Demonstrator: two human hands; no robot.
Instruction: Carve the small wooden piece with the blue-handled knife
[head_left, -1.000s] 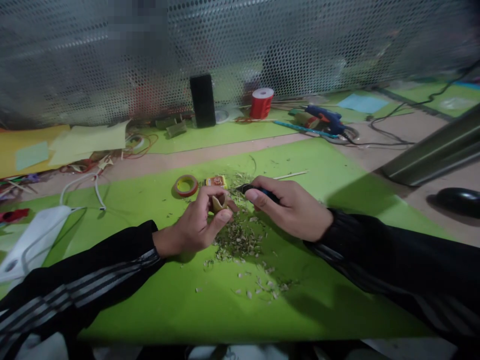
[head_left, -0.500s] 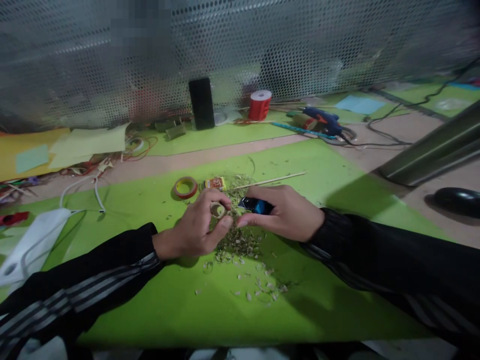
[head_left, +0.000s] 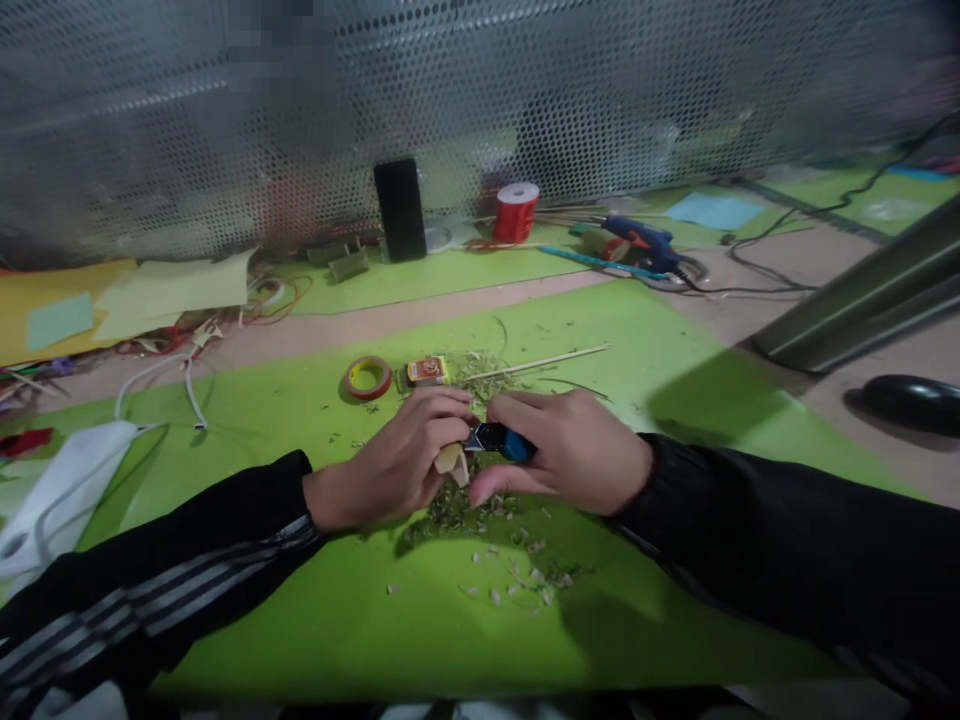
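Note:
My left hand [head_left: 401,455] is closed around a short, pale piece of bamboo [head_left: 452,463], whose cut end shows below the fingers. In my right hand [head_left: 570,445] is a utility knife [head_left: 504,441] with a black and blue body. Its blade points left and meets the bamboo near my left fingertips; the exact contact is partly hidden by the fingers. Under both hands lies a scatter of bamboo shavings [head_left: 480,505] on the green mat [head_left: 322,610].
Just beyond the hands are a tape roll [head_left: 368,379], a small matchbox-like box [head_left: 427,371] and a thin stick [head_left: 540,362]. Farther back stand a phone [head_left: 400,210], a red spool [head_left: 516,213] and a glue gun [head_left: 641,240]. A power strip [head_left: 64,490] lies left, a metal post [head_left: 862,285] right.
My left hand has turned the bamboo, so its round open end no longer faces up. The knife has moved slightly left and down, and its blade now meets the bamboo.

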